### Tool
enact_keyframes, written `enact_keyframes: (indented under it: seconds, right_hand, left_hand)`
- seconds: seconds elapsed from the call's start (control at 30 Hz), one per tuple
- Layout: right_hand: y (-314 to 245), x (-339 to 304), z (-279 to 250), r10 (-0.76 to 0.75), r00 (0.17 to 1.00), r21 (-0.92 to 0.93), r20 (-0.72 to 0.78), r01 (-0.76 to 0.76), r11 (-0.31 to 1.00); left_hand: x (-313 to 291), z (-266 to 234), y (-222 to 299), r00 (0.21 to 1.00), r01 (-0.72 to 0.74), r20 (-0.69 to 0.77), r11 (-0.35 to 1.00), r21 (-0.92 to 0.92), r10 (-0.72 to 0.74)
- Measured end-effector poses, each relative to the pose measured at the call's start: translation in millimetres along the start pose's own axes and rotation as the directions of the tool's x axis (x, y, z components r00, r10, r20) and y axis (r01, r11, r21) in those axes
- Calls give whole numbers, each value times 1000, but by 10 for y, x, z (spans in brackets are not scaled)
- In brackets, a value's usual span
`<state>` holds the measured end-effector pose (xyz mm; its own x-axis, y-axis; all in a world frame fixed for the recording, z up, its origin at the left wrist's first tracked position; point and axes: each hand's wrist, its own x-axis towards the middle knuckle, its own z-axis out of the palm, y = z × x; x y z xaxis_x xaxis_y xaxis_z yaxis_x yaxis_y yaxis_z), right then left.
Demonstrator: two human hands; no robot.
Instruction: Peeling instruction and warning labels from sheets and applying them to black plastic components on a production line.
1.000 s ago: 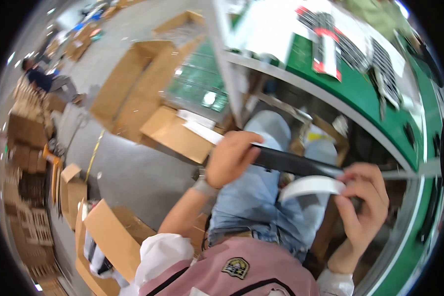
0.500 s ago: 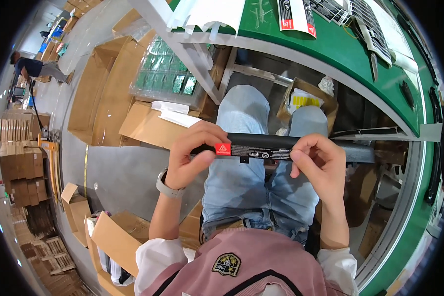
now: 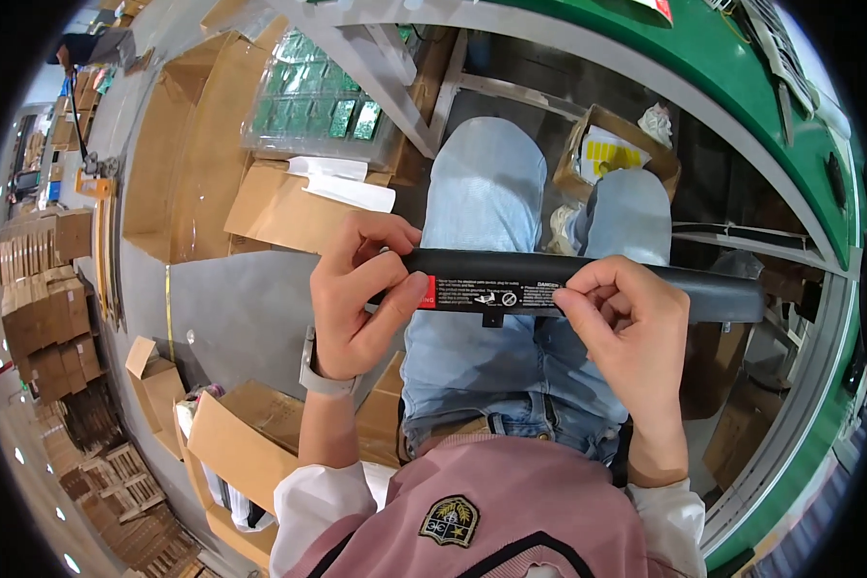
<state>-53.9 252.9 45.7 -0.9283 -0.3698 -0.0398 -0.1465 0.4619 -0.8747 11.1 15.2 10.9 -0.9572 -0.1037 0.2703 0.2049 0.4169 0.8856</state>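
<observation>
Person's left hand (image 3: 356, 299) clamped on a black bar's (image 3: 713, 291) left end, thumb on its red-and-black label (image 3: 477, 297), right hand (image 3: 636, 337) apart, fingertips at the label's other end, grip indeterminable, bar across jeans (image 3: 484, 183), open carton (image 3: 154, 183) leftward, green bench (image 3: 718, 82) beyond.

The person is wearing a dusty-pink knit vest (image 3: 549, 486), with a black stripe (image 3: 549, 542) running in an angled line across its front. A dark, shield-shaped badge (image 3: 450, 521) is sitting on the vest, displaying a pale border and gold motifs. A white left sleeve (image 3: 320, 503) and a white right sleeve (image 3: 667, 515) are leaving the forearms uncovered. A grey strap (image 3: 327, 383) is encircling the left wrist. Faded light-blue jeans (image 3: 486, 183) are covering both legs, showing creases near the waist.
</observation>
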Motion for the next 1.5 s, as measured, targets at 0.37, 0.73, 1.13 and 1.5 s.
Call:
enact_keyframes:
  seconds: [0.37, 0.73, 1.13, 1.5]
  right_hand:
    - [-70, 25, -67, 261, 953, 125, 152, -280, 952]
    - [-95, 89, -65, 329, 917, 124, 225, -362, 924]
    - [-142, 191, -133, 430, 845, 104, 317, -482, 870]
    - [-62, 179, -109, 345, 893, 83, 291, -382, 920]
  left_hand:
    - [-8, -7, -29, 997, -60, 47, 997, -48, 63]
    - [-34, 27, -30, 993, -108, 41, 993, 53, 106]
    - [-128, -47, -193, 999, 49, -11, 996, -69, -50]
    - [-172, 17, -252, 991, 78, -95, 980, -183, -97]
